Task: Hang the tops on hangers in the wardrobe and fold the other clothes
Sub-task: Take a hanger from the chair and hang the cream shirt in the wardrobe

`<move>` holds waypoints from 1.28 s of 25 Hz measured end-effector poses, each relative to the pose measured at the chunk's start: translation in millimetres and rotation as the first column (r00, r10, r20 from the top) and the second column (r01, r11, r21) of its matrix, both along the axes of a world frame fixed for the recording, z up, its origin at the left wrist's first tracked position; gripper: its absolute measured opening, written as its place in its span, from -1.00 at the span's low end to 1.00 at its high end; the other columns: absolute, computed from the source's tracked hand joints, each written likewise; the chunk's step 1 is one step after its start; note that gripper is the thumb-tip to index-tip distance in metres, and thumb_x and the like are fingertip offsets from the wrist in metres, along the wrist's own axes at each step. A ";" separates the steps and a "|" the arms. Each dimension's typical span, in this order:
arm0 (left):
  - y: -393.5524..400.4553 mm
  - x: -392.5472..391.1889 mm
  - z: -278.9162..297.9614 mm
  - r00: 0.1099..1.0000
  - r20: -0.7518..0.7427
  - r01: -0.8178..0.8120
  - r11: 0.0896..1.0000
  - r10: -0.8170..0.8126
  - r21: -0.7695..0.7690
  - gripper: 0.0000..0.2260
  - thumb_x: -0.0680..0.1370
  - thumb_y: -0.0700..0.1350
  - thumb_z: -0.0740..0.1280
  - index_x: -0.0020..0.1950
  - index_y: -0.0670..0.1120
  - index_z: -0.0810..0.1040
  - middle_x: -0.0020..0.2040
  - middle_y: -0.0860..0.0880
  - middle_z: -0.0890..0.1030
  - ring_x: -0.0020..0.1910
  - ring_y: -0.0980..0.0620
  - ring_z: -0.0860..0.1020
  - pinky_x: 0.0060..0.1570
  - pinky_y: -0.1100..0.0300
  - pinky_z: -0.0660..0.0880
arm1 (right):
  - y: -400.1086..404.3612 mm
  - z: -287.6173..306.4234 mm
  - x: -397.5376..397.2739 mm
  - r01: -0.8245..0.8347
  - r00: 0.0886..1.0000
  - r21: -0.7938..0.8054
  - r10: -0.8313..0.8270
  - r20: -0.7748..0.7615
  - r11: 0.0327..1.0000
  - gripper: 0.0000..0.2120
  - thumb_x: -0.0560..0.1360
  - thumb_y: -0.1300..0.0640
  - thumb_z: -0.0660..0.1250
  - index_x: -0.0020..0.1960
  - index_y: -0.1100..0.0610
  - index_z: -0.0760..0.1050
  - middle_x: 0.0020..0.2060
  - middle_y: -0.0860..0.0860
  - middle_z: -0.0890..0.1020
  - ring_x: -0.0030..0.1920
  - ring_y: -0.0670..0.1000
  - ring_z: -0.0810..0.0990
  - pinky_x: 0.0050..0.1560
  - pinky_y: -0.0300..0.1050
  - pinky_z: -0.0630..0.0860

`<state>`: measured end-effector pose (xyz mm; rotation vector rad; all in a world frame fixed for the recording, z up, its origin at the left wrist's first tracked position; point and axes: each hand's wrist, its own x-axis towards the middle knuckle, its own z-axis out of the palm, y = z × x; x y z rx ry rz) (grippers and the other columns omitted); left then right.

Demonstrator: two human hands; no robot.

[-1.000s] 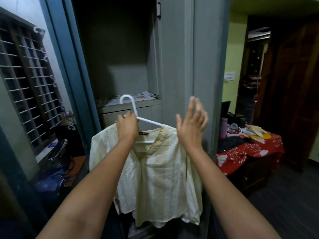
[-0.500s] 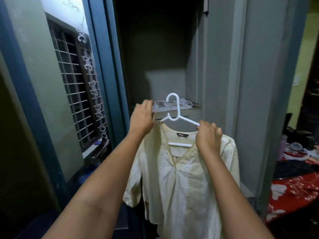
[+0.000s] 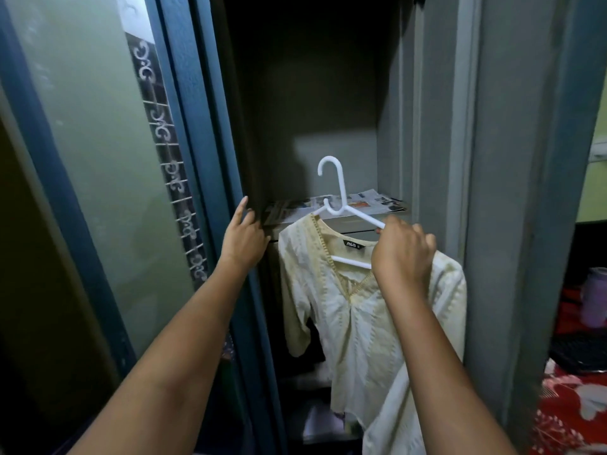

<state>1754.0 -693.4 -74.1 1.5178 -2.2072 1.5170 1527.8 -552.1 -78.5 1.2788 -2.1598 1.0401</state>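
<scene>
A cream top (image 3: pixel 358 326) hangs on a white plastic hanger (image 3: pixel 340 205) in front of the open grey wardrobe (image 3: pixel 437 178). My right hand (image 3: pixel 402 254) grips the hanger's right arm at the shoulder of the top. The hook points up, free of any rail. My left hand (image 3: pixel 243 238) is off the hanger, its fingers against the edge of the blue door (image 3: pixel 210 178) next to the wardrobe shelf. No hanging rail is visible in the dark upper compartment.
Newspaper sheets (image 3: pixel 335 206) lie on the wardrobe shelf behind the hanger. Dark clothes sit in the lower compartment. At the right edge stands a table with a red floral cloth (image 3: pixel 571 412) and a purple bottle (image 3: pixel 596 298).
My left hand let go of the top and moved left to the door edge. My right hand keeps holding the hanger. The view has moved closer to the wardrobe.
</scene>
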 end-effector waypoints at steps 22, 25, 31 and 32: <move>255.3 290.2 -14.4 0.415 -0.910 -0.340 0.931 0.019 -0.136 -0.02 0.39 -0.53 0.23 0.47 -0.13 -0.45 0.55 -0.14 -0.28 0.54 -0.14 -0.19 0.49 0.00 0.12 | 71.1 12.0 233.0 -0.498 0.866 -0.068 0.500 0.021 0.865 -0.80 0.55 0.30 0.19 0.10 0.19 0.53 -0.01 0.22 0.63 0.08 0.23 0.53 0.12 0.01 0.32; 264.3 314.6 -10.6 0.380 -0.922 -0.354 0.933 0.080 -0.065 0.02 0.39 -0.43 0.36 0.49 -0.16 -0.41 0.55 -0.16 -0.25 0.54 -0.14 -0.19 0.51 0.03 0.01 | 70.3 10.3 246.5 -0.524 0.849 -0.083 0.527 0.032 0.848 -0.82 0.58 0.28 0.19 0.10 0.19 0.53 0.01 0.21 0.62 0.08 0.23 0.53 0.09 0.01 0.34; 265.8 328.6 -3.3 0.389 -0.889 -0.522 0.853 0.241 0.003 0.02 0.41 -0.15 0.44 0.52 -0.23 -0.31 0.55 -0.20 -0.24 0.53 -0.20 -0.21 0.50 -0.03 -0.15 | 65.1 17.3 228.6 -0.537 0.840 -0.044 0.539 0.057 0.842 -0.81 0.59 0.24 0.18 0.08 0.15 0.56 0.00 0.20 0.62 0.03 0.25 0.56 -0.01 -0.02 0.38; 259.6 319.9 -2.6 0.421 -0.869 -0.535 0.845 0.262 -0.004 0.01 0.42 -0.11 0.43 0.52 -0.23 -0.31 0.55 -0.20 -0.26 0.53 -0.20 -0.23 0.49 -0.05 -0.19 | 64.3 22.2 221.4 -0.519 0.852 -0.036 0.520 0.066 0.854 -0.82 0.59 0.22 0.19 0.08 0.13 0.56 -0.01 0.19 0.62 0.02 0.25 0.56 -0.05 -0.04 0.36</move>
